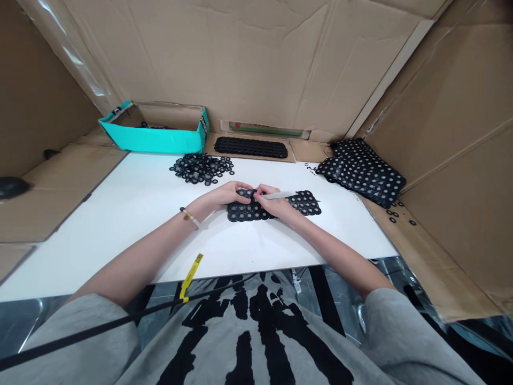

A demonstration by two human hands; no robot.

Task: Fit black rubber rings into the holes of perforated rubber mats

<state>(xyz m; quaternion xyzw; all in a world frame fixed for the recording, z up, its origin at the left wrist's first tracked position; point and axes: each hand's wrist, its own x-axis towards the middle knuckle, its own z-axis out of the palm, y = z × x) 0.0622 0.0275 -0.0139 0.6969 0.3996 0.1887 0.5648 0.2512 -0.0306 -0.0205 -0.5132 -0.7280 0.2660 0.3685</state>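
Note:
A black rubber sheet of joined rings [306,203] lies on the white table [132,224], just in front of me. My left hand [228,194] rests on the sheet's left end, fingers curled and pressing it down. My right hand [272,203] is closed around a thin white stick-like tool [282,195], whose tip meets the sheet near my left fingertips. A pile of loose black rings [202,167] sits just beyond the hands.
A teal cardboard tray [154,139] stands at the back left. A black ring strip [251,147] lies at the back centre. A stack of black sheets [363,171] sits at the back right, with stray rings [395,215] nearby. Cardboard walls [256,59] enclose the table.

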